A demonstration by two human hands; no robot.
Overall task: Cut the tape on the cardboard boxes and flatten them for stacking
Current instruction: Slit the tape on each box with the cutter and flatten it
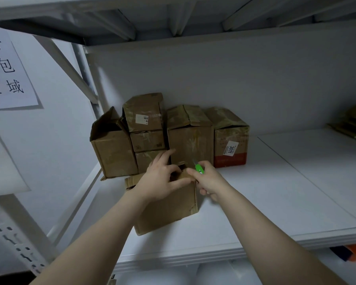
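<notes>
The job is looking barely begun: the left hand [162,179] is gripping the front box's [169,206] opened top on the shelf [275,192], while the right hand [208,182] is clutching a green knife [199,168] beside it. The back boxes [190,138] are standing unflattened behind.

A white metal shelf [275,192] fills the storage bay, its pale back panel [234,79] rising behind it. Left of the shelf, a paper sign [6,68] with black handwritten Chinese characters hangs beside a diagonal brace [70,66]. A slotted upright [12,239] stands at the shelf's lower left. An orange and dark blue object [351,251] shows beneath the shelf's right end.
</notes>
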